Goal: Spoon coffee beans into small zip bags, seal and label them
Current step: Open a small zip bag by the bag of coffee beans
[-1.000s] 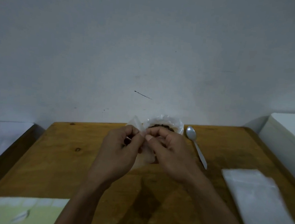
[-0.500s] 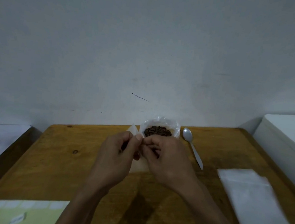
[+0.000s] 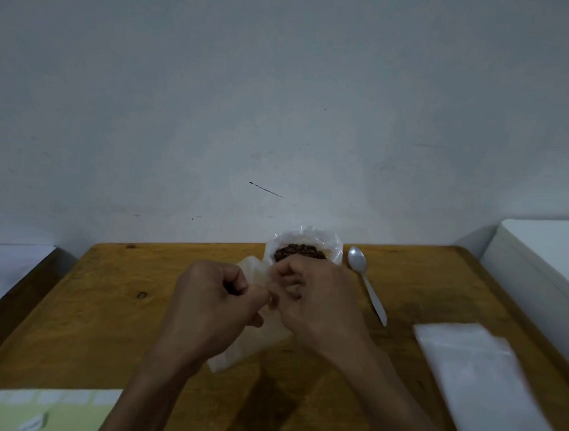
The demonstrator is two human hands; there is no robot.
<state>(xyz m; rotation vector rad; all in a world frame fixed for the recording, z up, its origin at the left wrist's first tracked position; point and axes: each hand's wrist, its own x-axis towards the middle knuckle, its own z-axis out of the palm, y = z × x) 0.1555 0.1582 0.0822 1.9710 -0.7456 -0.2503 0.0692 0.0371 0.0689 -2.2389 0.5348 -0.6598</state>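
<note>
A small clear zip bag point(image 3: 247, 346) hangs over the middle of the wooden table point(image 3: 95, 319). My left hand point(image 3: 213, 308) and my right hand point(image 3: 316, 304) both pinch its top edge, knuckles close together. Whether the bag holds anything cannot be told. Behind the hands an open plastic bag of coffee beans point(image 3: 302, 249) stands at the table's far edge. A metal spoon point(image 3: 368, 284) lies to its right, bowl toward the wall.
A stack of clear zip bags point(image 3: 488, 388) lies at the right of the table. A sheet of labels point(image 3: 42, 407) sits at the near left corner. A white box point(image 3: 554, 259) stands beyond the right edge, and a wall rises behind the table.
The hands shifted slightly toward me and lower, and more of the small bag now shows below them. The beans are more exposed behind the knuckles.
</note>
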